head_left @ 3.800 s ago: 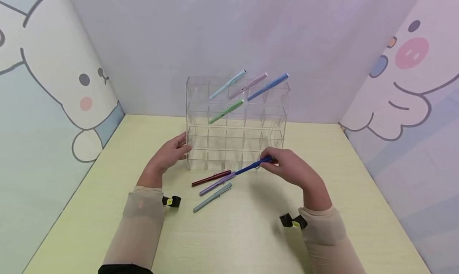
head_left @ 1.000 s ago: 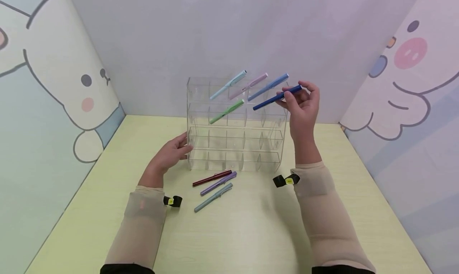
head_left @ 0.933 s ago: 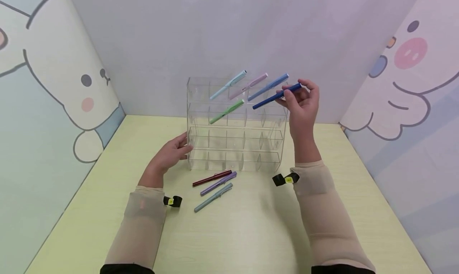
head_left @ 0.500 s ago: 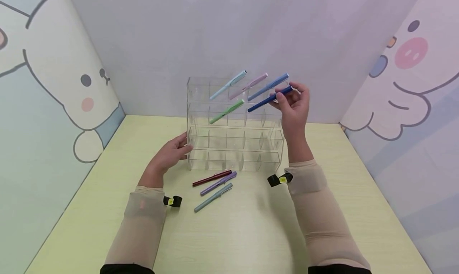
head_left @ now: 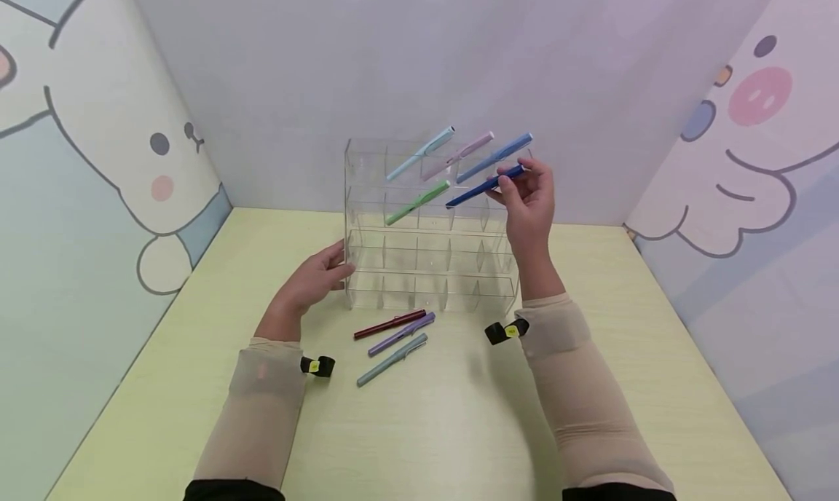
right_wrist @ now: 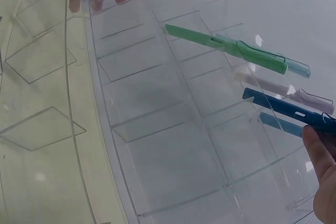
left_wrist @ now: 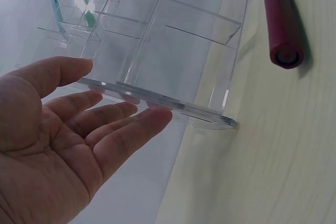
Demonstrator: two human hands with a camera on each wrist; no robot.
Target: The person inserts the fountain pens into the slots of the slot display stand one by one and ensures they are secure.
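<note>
A clear acrylic tiered rack (head_left: pixel 429 257) divided into compartments stands on the table. My right hand (head_left: pixel 531 206) pinches a dark blue pen (head_left: pixel 481 189) between thumb and fingers. The pen slants in front of the second tier, its lower end to the right of a green pen (head_left: pixel 417 202). A light blue pen (head_left: pixel 419 154), a pale pink pen (head_left: pixel 459 156) and a mid-blue pen (head_left: pixel 494 158) lean in the top tier. My left hand (head_left: pixel 317 275) touches the rack's left side; in the left wrist view its fingers are fairly straight against the side panel (left_wrist: pixel 173 103).
On the table in front of the rack lie a dark red pen (head_left: pixel 390 324), a purple pen (head_left: pixel 401 334) and a grey-blue pen (head_left: pixel 392 360). The lower tiers (head_left: pixel 396 286) face these pens. A pale wall (head_left: pixel 419 64) rises close behind the rack.
My right hand has lifted the dark blue pen from near the tabletop up to the second tier, then shifted it left and slightly down. My left hand stays at the rack's side.
</note>
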